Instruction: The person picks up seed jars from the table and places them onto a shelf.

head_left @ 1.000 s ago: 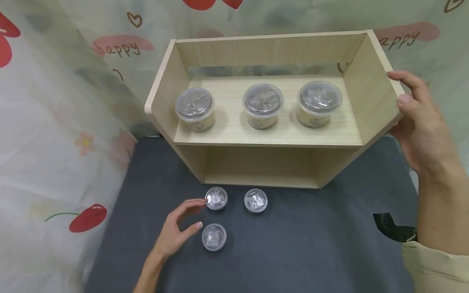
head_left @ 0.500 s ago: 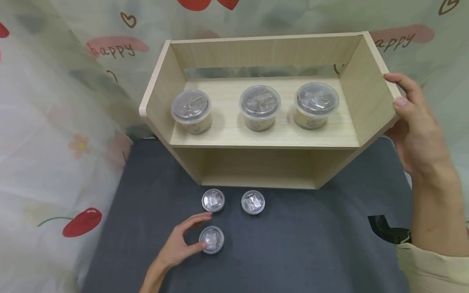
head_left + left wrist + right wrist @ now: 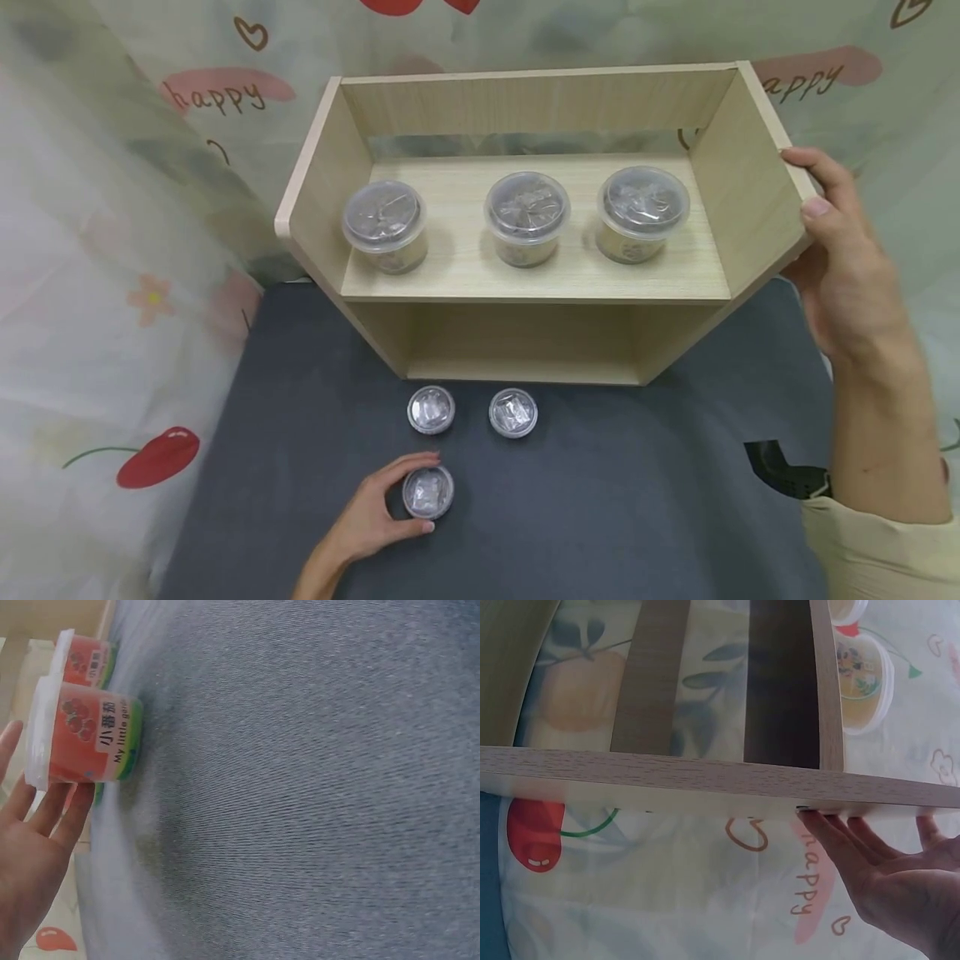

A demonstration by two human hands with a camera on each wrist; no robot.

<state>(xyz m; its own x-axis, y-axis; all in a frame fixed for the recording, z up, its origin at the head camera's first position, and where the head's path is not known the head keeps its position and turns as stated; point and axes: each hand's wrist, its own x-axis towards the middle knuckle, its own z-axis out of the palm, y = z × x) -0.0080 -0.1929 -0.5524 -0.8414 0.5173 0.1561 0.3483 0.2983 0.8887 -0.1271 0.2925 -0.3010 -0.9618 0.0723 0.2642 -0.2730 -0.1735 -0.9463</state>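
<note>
Tabletop (image 3: 600, 500), left fingers (image 3: 400, 469) round tub (image 3: 428, 493), right fingers (image 3: 827, 172) (some hidden) — gripping shelf (image 3: 540, 282).

The shelf (image 3: 540, 104) is gripped at its right panel (image 3: 750, 187) by the right hand (image 3: 851, 267). Three lidded tubs (image 3: 527, 208) are seated on its upper tier (image 3: 457, 279). Two containers (image 3: 431, 410) are positioned before it; a third container (image 3: 428, 492) is bracketed by the left hand (image 3: 375, 510).

Here, rear edge of dark-grey tabletop (image 3: 600, 483): boxy wooden shelf (image 3: 536, 283), pale grain. Round plastic cup (image 3: 86, 731): red-and-green tomato print.
</note>
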